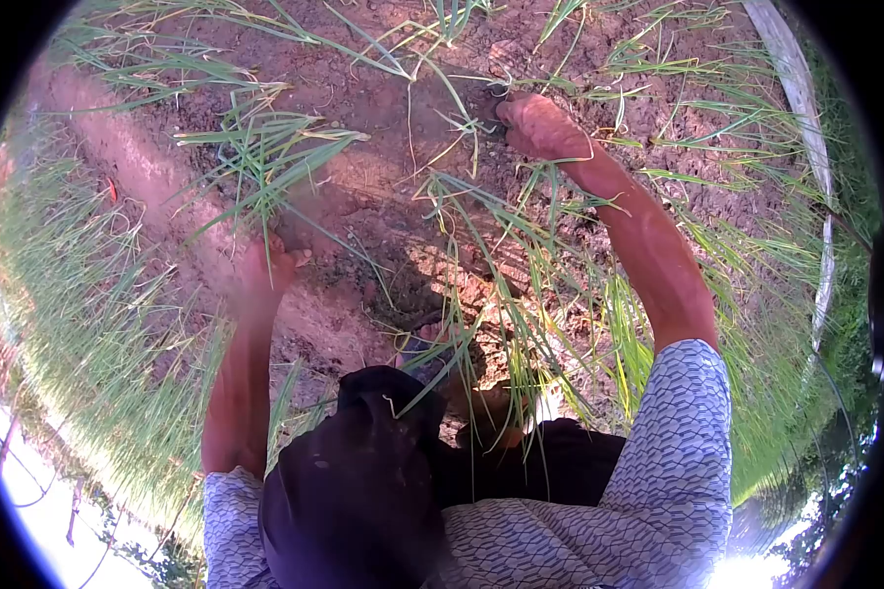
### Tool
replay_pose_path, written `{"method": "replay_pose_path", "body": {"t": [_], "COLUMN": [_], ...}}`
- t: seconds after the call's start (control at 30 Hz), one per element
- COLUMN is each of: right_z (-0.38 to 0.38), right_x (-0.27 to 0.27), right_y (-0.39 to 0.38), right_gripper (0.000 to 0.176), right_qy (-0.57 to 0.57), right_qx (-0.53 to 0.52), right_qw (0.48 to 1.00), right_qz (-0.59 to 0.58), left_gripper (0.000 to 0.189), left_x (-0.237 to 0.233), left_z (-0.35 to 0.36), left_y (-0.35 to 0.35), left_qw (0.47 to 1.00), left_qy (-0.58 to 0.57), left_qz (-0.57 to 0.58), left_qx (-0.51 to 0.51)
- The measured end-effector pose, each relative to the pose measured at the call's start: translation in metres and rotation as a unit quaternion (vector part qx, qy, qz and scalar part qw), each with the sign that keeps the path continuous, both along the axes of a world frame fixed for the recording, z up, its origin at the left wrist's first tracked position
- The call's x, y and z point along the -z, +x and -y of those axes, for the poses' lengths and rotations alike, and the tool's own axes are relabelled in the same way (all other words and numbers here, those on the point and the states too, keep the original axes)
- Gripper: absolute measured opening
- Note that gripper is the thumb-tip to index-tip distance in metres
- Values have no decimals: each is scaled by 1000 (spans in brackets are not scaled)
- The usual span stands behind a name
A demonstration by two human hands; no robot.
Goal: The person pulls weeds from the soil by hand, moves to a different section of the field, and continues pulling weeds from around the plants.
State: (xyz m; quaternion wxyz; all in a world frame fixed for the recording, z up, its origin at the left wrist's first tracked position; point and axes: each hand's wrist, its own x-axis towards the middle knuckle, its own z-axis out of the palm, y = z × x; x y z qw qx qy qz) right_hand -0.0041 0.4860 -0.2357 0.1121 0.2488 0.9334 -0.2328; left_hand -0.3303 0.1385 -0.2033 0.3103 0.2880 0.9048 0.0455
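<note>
My left hand [275, 265] is closed, with its thumb toward the right. From its far side a bunch of green onion plants [265, 162] fans out over the soil; the grip on the stems is partly hidden. My right hand [543, 128] reaches farther out and touches the soil, its fingers bent and pressed together. Whatever those fingertips pinch is too small and dark to make out. Just left of them lie thin onion leaves [465, 123]. More onion leaves [506, 260] stand between my arms, close to my knees.
Bare brown soil [363, 167] spreads between the hands. Dense rows of green leaves grow at the left [98, 285] and right [746, 236]. A pale strip [801, 88] edges the bed on the far right. A small red object [112, 190] lies at the left.
</note>
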Motion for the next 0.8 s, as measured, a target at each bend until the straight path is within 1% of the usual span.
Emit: {"method": "replay_pose_path", "body": {"t": [0.03,0.07,0.17,0.2,0.3,0.33,0.43,0.47,0.53,0.57,0.6,0.63,0.7,0.73,0.8], "right_z": [2,8,10,11,24,34,45,45,37,28,15,16,17,20,20], "right_x": [4,9,25,9,-14,-23,-11,-8,2,9,8,9,8,9,5], "right_y": [0,0,4,-4,-10,-14,-23,-24,-15,-12,-12,-12,-12,-15,-25], "right_gripper": [24,23,22,24,31,33,34,33,32,32,30,31,33,38,36], "right_qy": [-4,35,50,38,-37,2,19,20,32,40,-2,-3,-2,10,17], "right_qx": [12,38,119,120,94,95,123,110,131,138,142,125,94,80,71], "right_qw": [1000,998,989,992,994,995,991,993,991,990,990,992,993,990,995], "right_qz": [17,-39,-70,-2,31,15,42,44,21,8,-6,-25,-64,-116,-67], "left_gripper": [56,56,56,55,55,55,54,54,54,54,54,54,54,54,54], "left_x": [0,-1,-6,-6,-4,-3,0,2,4,5,4,2,-6,-9,-11], "left_z": [0,1,-3,-2,2,4,5,7,8,7,5,5,1,-3,-4], "left_y": [1,1,3,3,3,3,1,0,-2,-3,-1,1,5,6,6], "left_qw": [1000,1000,1000,1000,999,998,998,998,998,999,999,999,1000,1000,999], "left_qy": [2,-2,1,4,40,57,51,52,54,46,37,26,11,6,19], "left_qz": [4,5,-4,-11,-10,-5,-12,-4,12,-2,-16,-30,-9,1,-30], "left_qx": [-4,-2,7,17,26,26,27,20,9,13,17,21,-1,-10,30]}}
